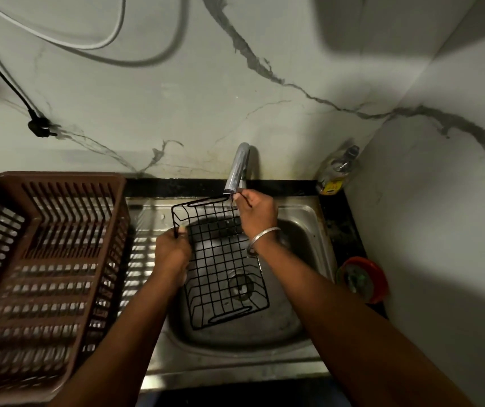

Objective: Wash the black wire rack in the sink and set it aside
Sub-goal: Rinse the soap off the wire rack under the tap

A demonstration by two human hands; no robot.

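L hand grips rack, R hand too

Dim light falls on the wall; heavy shadow darkens the upper right and bottom of the frame. Wide-angle distortion bends the edges; the basket at left is blurred.

Curled left hand, curled right hand

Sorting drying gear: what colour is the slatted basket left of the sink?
The basket is brown, seen best in the head view.
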